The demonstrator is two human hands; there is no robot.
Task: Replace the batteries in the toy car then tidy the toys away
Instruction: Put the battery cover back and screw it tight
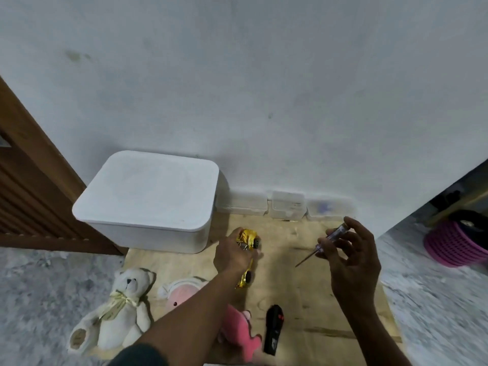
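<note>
My left hand (232, 256) grips a shiny gold toy car (248, 240) over the brown board, wheels turned sideways; the car's rear end (245, 280) pokes out below my wrist. My right hand (348, 262) holds a screwdriver (323, 245) with a clear handle, its thin tip pointing down-left toward the car, a short gap between them. A black remote control (274, 328) lies on the board near me. A white teddy bear (118, 310) and a pink soft toy (237, 331) lie at the lower left, the pink one partly hidden by my left forearm.
A large white lidded bin (150, 191) stands against the wall at the left. Three small clear lidded boxes (286, 206) line the wall behind the board. A wooden door frame (31, 143) is at far left; a pink basket (454, 244) sits at far right.
</note>
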